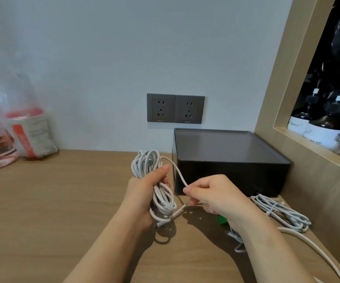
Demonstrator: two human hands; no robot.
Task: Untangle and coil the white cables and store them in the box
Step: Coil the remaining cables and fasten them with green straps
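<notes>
Coil (147, 162) gripped by left hand (142, 189), right hand (216, 194) pinches its tail (177, 173), green item (222, 219) half hidden under wrist

Wooden desk (63, 201) bears 1 black box (230, 172), 1 cable bundle (281, 213) (white).

Left hand (144, 194) wraps the cable coil (144, 162), thumb on top; right hand (214, 194) pinches the loose strand (177, 173) in its fingers (186, 190), both forearms stretched forward

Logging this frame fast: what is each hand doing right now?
Left hand: grips the coiled white cable bundle.
Right hand: pinches a loose strand running from that bundle.
</notes>
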